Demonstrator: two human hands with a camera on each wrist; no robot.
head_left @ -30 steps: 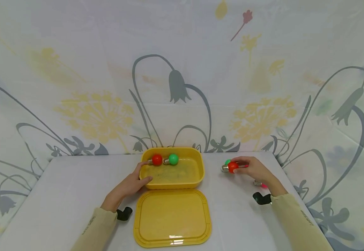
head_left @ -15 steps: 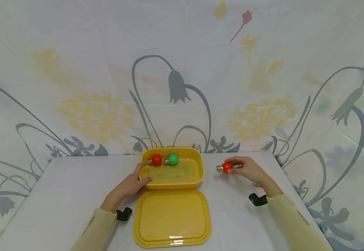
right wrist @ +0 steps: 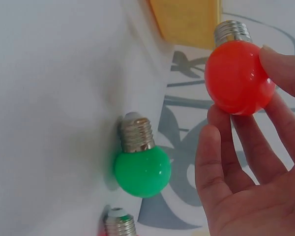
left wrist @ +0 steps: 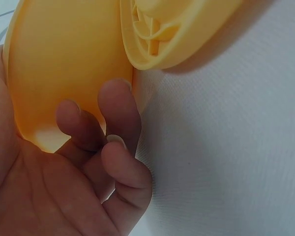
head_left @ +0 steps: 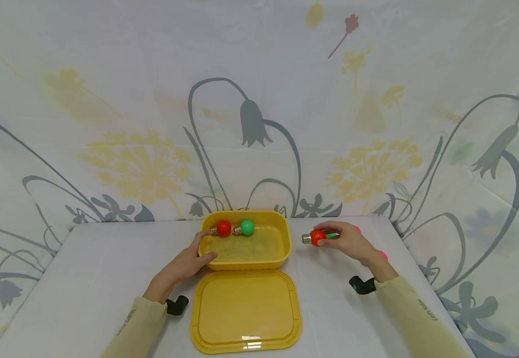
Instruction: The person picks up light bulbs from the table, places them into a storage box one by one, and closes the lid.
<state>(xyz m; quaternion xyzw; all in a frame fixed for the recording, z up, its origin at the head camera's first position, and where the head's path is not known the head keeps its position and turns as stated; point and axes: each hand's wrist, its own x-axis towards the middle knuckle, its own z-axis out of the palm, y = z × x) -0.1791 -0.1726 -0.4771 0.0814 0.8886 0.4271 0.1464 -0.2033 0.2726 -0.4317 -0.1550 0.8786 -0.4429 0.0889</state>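
Observation:
My right hand (head_left: 346,241) pinches a red light bulb (head_left: 317,237) by its globe between thumb and fingers, its metal screw base toward the left. In the right wrist view a green bulb (right wrist: 142,169) lies on the white cloth beside that hand. My left hand (head_left: 187,261) grips the left end of a yellow plastic box (head_left: 281,262), thumb over the rim. Inside the box lie a red bulb (head_left: 224,228) and a green bulb (head_left: 247,227), side by side along the back wall. The left wrist view shows loosely curled fingers (left wrist: 119,105) by the box's outer wall.
A yellow lid (head_left: 246,311) lies flat in front of the box. Two pink bulbs, one farther back (head_left: 357,229) and one nearer (head_left: 382,255), lie partly hidden behind my right hand and wrist. A flower-printed cloth (head_left: 259,164) rises behind the table (head_left: 120,278).
My right hand has moved left toward the box with the red bulb, uncovering more of the pink bulbs. My left hand, the box and the lid have stayed in place.

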